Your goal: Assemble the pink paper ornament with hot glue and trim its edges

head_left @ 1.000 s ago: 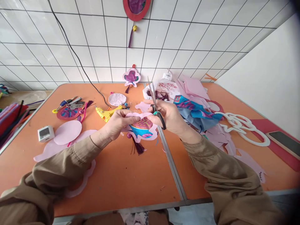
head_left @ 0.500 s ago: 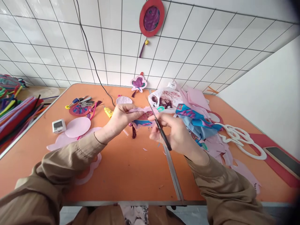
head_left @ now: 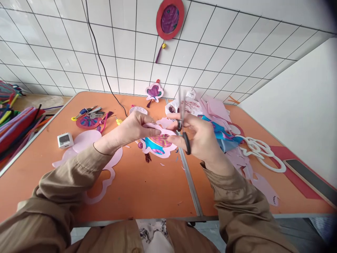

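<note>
Between thumb and fingers, my left hand (head_left: 134, 129) pinches a pink-edged ornament (head_left: 159, 143) with a colourful fabric middle. A round bead (head_left: 140, 144) sits at its left side and a dark tassel (head_left: 148, 157) hangs below. Black-handled scissors (head_left: 186, 142) are in my right hand (head_left: 198, 138), blades pointing up and blurred. My right thumb reaches to the ornament's right edge; whether it presses on it I cannot tell. Behind the ornament shows a pink piece (head_left: 165, 122), partly hidden by my fingers.
Keys (head_left: 95, 113) lie on a round ornament at left, near a small white device (head_left: 65, 140). Pink cut pieces (head_left: 88, 140) lie by it. At right are blue fabric (head_left: 223, 131), pink scraps, white cord (head_left: 263, 151) and a phone (head_left: 310, 179). Finished-looking ornaments (head_left: 154, 92) hang on the tiled wall.
The ornament has turned so its fabric face shows more fully. The scissors have swung in my right hand, their blades now upright and away from the ornament.
</note>
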A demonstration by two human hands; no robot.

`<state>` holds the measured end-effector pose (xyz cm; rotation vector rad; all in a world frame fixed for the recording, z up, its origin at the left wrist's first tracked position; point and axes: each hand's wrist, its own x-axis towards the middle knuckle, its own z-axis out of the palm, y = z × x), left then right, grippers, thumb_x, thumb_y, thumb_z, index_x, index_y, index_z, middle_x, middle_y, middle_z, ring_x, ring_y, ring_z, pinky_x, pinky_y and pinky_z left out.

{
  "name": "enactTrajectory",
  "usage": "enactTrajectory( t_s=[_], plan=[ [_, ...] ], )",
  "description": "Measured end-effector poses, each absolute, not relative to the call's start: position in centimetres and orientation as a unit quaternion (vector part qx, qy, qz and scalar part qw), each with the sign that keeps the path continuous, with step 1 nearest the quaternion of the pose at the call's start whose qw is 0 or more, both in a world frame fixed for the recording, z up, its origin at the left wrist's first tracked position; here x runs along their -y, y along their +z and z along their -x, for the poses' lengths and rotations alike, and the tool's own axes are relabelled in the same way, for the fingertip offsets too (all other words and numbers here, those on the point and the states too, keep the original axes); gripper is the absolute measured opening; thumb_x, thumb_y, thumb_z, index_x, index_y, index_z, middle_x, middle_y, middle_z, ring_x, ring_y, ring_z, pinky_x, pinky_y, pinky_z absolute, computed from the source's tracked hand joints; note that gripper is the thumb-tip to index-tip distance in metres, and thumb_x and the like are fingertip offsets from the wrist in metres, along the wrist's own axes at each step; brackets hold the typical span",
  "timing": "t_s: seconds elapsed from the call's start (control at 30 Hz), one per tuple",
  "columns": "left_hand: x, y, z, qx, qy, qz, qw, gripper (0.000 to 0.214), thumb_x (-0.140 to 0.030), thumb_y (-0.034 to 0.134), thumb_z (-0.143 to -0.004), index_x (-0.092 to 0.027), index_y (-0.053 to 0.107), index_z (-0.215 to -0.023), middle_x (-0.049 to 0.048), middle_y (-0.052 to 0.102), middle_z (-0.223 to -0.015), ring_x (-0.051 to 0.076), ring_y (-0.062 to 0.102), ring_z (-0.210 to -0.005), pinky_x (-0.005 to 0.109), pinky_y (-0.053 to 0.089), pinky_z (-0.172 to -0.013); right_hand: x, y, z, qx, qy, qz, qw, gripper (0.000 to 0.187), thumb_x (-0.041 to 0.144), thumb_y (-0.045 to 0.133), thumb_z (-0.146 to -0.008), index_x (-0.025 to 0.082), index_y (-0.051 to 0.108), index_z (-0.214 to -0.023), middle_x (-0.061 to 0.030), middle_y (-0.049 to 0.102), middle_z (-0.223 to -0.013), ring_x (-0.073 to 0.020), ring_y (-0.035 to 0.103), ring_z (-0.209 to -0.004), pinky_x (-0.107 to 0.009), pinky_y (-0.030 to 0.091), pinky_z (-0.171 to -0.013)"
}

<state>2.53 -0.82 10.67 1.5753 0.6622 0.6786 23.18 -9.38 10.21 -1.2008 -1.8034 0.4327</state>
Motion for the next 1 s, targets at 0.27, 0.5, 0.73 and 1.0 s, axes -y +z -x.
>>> enactTrajectory(
  t_s=[0.27,0.5,0.73,1.0],
  plan=[
    [0.1,11.1,-2.1,-0.247,0.259,-0.764,0.537,0.012,-0.027,0.083,-0.069,-0.016,0.080,-0.074,0.0052,0.076,-0.072,0.015,0.067,-0.063,0.024,0.053,-0.056,8.6,10.7,-20.7,0.695,0.144,0.479,0.516,0.036,0.017,0.067,-0.080,0.030,0.072,-0.113,0.0008,0.063,-0.081,-0.0163,0.061,-0.073,-0.034,0.056,-0.072],
    [-2.0,9.5,-2.2,-0.270,0.139,-0.817,0.491,0.016,-0.024,0.073,-0.073,-0.015,0.069,-0.060,0.0023,0.064,-0.058,0.013,0.057,-0.057,0.025,0.042,-0.053,7.0,9.2,-22.1,0.646,0.212,0.510,0.526,0.030,0.025,0.070,-0.077,0.028,0.071,-0.107,0.0025,0.063,-0.073,-0.0147,0.059,-0.063,-0.031,0.053,-0.060],
    [-2.8,8.1,-3.2,-0.433,0.144,-0.834,0.310,0.056,-0.047,0.050,-0.098,-0.019,0.043,-0.049,0.0027,0.053,-0.053,0.012,0.046,-0.051,0.030,0.032,-0.055,5.4,7.9,-23.8,0.630,0.222,0.523,0.530,0.030,0.027,0.071,-0.077,0.026,0.070,-0.107,0.0038,0.063,-0.070,-0.0132,0.059,-0.057,-0.030,0.052,-0.059],
    [-4.5,3.4,-3.9,-0.447,0.035,-0.866,0.222,0.022,-0.041,0.073,-0.076,-0.019,0.075,-0.081,0.0056,0.072,-0.080,0.023,0.064,-0.079,0.030,0.036,-0.064,3.8,6.1,-24.8,0.653,0.196,0.546,0.487,0.026,0.034,0.071,-0.080,0.022,0.071,-0.103,-0.0001,0.069,-0.074,-0.0179,0.066,-0.067,-0.034,0.056,-0.068]
  ],
)
